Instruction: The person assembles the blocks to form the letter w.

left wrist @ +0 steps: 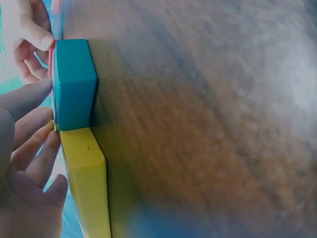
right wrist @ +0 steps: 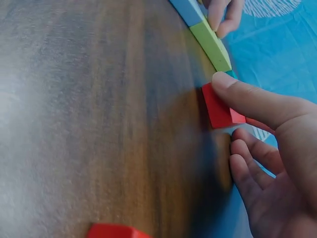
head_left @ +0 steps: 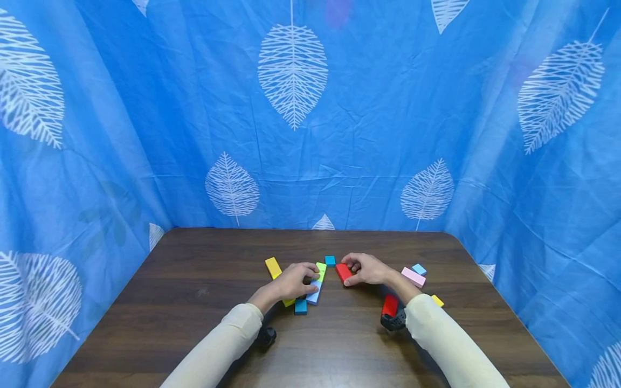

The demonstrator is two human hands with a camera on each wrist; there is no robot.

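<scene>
My left hand (head_left: 293, 280) bends over a row of blocks, its fingertips at a light green block (head_left: 321, 269) and its thumb over a light blue block (head_left: 314, 293) set end to end with it. In the right wrist view its fingers touch the green block (right wrist: 212, 43). My right hand (head_left: 368, 269) pinches a red block (head_left: 344, 275) lengthwise, thumb on the near end and fingers at the far end. Between the green and red blocks stands a small teal block (head_left: 330, 261). Another teal block (head_left: 301, 307) sits close by the left thumb, near a yellow block (left wrist: 86, 173).
A long yellow block (head_left: 273, 267) lies left of my left hand. Beside my right forearm are a pink block (head_left: 413, 277), a small blue block (head_left: 419, 269), a yellow block (head_left: 437, 300) and a second red block (head_left: 390, 305). A blue leaf-patterned curtain (head_left: 330, 199) borders the dark wooden table (head_left: 204, 345).
</scene>
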